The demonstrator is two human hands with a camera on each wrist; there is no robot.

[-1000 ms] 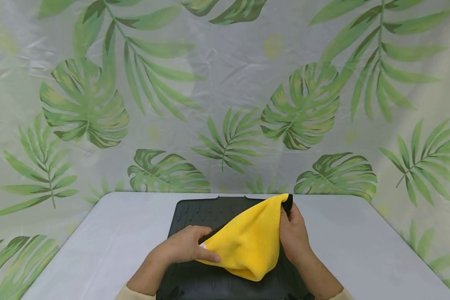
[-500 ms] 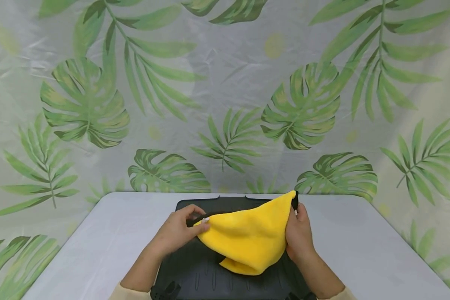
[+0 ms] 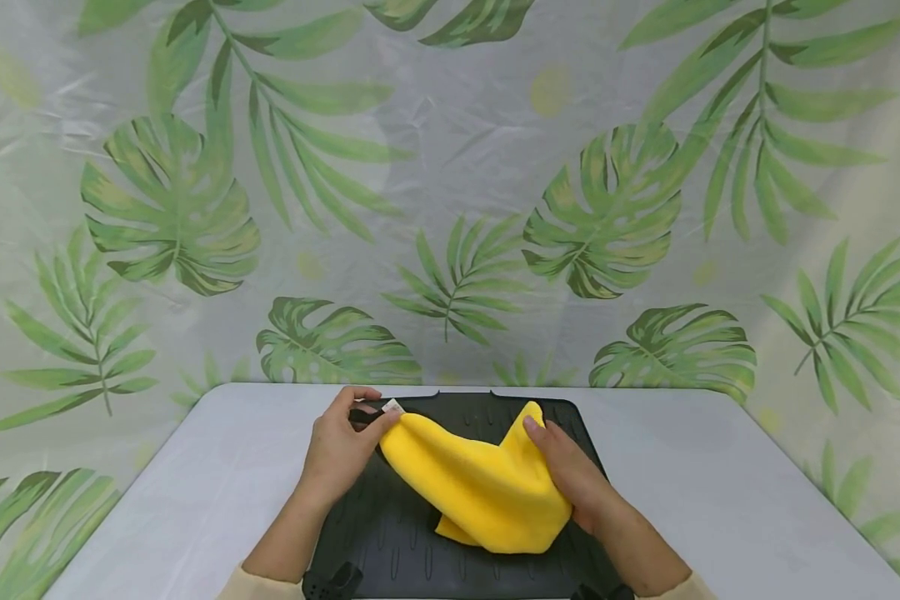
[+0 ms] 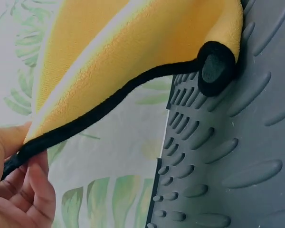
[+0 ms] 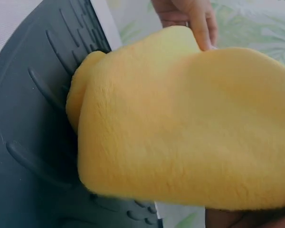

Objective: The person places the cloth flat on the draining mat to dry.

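Yellow cloth (image 3: 480, 487) bunched up bottom-centre of the head view, over a dark ridged tray (image 3: 371, 533). Left hand (image 3: 341, 450) pinches its black-trimmed edge; right hand (image 3: 577, 479) grips the other end, I think, fingers mostly hidden.

Grn leaf-print backdrop (image 3: 465, 183); wht tbl (image 3: 720, 483) in frt

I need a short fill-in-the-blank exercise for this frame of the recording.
1. The cloth in the right hand shows the head camera a broad face coloured ____.
2. In the left wrist view, the cloth's edging is ____.
3. The left hand pinches the cloth beside a small tag that is mainly ____.
4. The backdrop is printed with green ____.

Missing words: yellow; black; white; leaves.
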